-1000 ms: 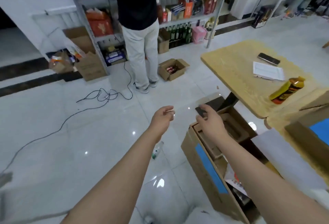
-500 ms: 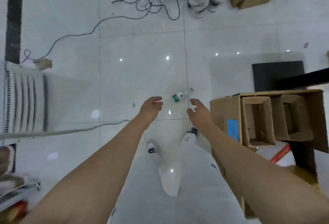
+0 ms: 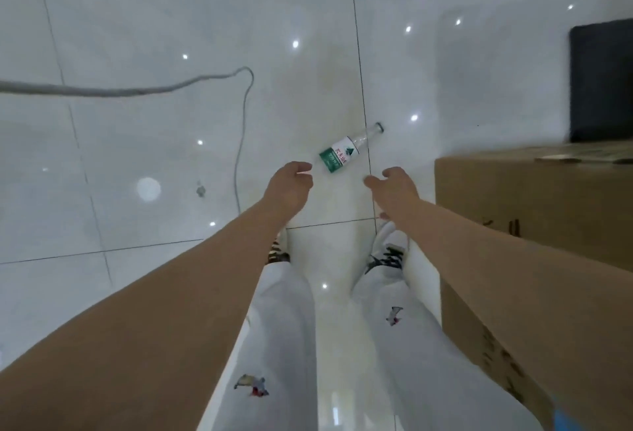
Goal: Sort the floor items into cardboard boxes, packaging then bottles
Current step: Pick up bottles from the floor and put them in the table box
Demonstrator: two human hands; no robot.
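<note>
Your left hand (image 3: 291,187) and right hand (image 3: 394,187) hang empty and loose-fingered just beside the water bottle (image 3: 339,156) lying on the floor (image 3: 164,19), so bottle sorting isn't finished.

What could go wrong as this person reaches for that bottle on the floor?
The bottle lies on its side on glossy tile, so a nudge from the left hand or right hand might roll it away; neither holds it yet. The grey cable loops across the tile to the left, a possible trip. The cardboard box stands close beside the right arm and could be bumped.
</note>
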